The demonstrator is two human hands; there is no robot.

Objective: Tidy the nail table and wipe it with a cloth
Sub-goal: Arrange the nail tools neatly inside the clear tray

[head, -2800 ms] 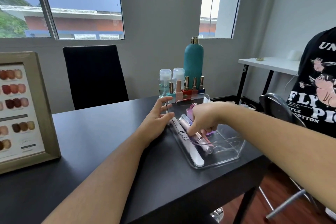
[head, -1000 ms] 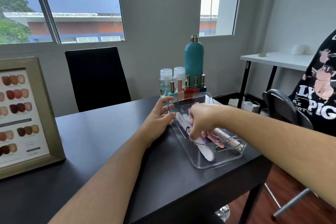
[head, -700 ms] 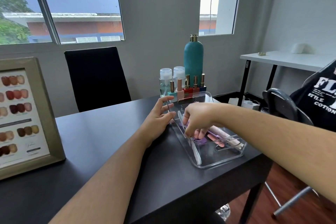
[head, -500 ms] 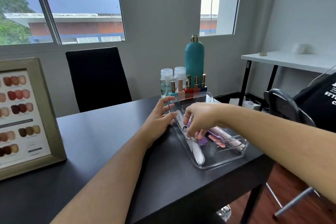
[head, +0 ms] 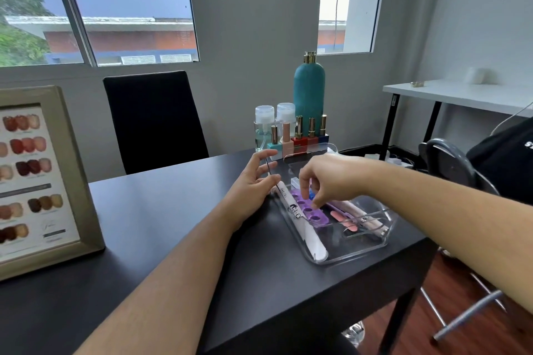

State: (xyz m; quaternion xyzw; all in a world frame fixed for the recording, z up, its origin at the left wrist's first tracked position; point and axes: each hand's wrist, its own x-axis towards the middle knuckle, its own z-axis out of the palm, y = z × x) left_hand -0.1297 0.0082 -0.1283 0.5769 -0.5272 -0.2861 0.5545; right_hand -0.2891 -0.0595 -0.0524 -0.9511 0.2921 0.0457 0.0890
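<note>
A clear acrylic tray [head: 354, 255] sits at the right end of the black nail table [head: 173, 225]. In it lie a long white nail file [head: 310, 236], a purple toe separator [head: 310, 215] and pink and metal tools [head: 346, 217]. My left hand [head: 251, 187] rests with spread fingers against the tray's left rim. Hovering over the tray, my right hand [head: 328, 179] points its fingertips down, loosely apart, just above the far end of the separator. A small blue thing shows between those fingers. No cloth is in view.
Behind the tray stand a teal bottle [head: 309, 89], two clear pump bottles [head: 264, 124] and a row of polish bottles [head: 298, 138]. A framed nail colour chart [head: 37, 181] stands left. A black chair [head: 153, 118] is beyond the table; a person in a black shirt [head: 507, 158] sits right.
My right hand has lifted off the tools in the tray, uncovering the purple toe separator beside the white file. My left hand has stayed at the tray's rim.
</note>
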